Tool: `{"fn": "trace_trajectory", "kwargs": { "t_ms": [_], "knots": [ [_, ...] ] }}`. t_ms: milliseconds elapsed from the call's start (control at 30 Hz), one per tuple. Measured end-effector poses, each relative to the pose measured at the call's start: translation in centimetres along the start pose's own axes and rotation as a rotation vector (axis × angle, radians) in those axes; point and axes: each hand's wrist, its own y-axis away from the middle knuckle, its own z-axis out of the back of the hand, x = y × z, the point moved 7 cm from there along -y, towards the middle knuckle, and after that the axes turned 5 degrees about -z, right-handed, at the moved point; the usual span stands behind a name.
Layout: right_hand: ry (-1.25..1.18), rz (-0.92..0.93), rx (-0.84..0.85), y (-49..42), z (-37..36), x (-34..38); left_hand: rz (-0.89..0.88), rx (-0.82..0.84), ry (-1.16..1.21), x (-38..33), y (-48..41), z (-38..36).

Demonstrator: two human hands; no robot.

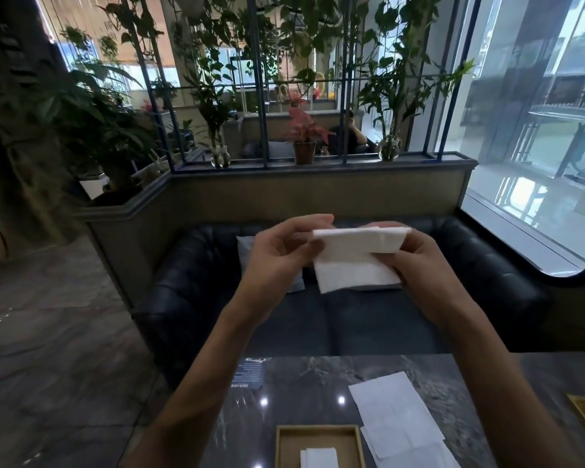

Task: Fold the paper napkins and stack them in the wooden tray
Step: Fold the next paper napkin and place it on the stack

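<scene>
Mid-fold: paper napkin [355, 261] held in air btw both hands, well above tabletop [301, 383]. Left hand [281, 251] fingers pinch its left edge, right hand [416, 261] fingers pinch the right side. Next, prob: finish crease, lower onto folded napkins [320, 457] in wooden tray [318, 432]; unfolded napkins [395, 413] lie beside it

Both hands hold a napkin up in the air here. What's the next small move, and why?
Probably close the fold flat: the napkin is bent over, pinched by left hand and right hand; folded napkins lie in the wooden tray.
</scene>
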Motion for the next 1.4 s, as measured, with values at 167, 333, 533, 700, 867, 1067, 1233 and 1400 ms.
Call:
{"fn": "trace_trajectory", "kwargs": {
  "t_ms": [167,333,533,700,867,1067,1233,1400],
  "knots": [
    [-0.234,-0.161,0.075,-0.1,-0.7,-1.1,-0.077,-0.029,-0.011,-0.1,0.6,0.5],
    [-0.410,-0.310,0.137,0.2,-1.6,-3.0,-0.088,-0.090,-0.080,0.4,0.9,1.6],
    [-0.150,-0.157,0.073,1.0,-1.6,-3.0,-0.169,0.033,-0.214,0.3,1.8,1.6],
    [-0.034,-0.027,-0.037,0.7,-1.5,-2.0,0.052,0.041,-0.005,2.5,3.5,2.0],
    [0.188,0.073,0.012,0.4,-3.2,-1.0,0.407,0.076,0.107,5.5,5.5,1.4],
    [0.058,-0.112,-0.065,0.9,-4.3,-4.8,0.435,-0.137,-0.044,7.1,7.5,2.6],
    [-0.020,-0.268,-0.159,3.5,-5.3,-9.6,0.410,-0.246,-0.117,8.2,8.8,3.4],
    [0.028,-0.220,-0.253,3.6,-5.7,-10.4,0.455,-0.148,-0.091,9.6,9.5,3.2]
  ]
}}
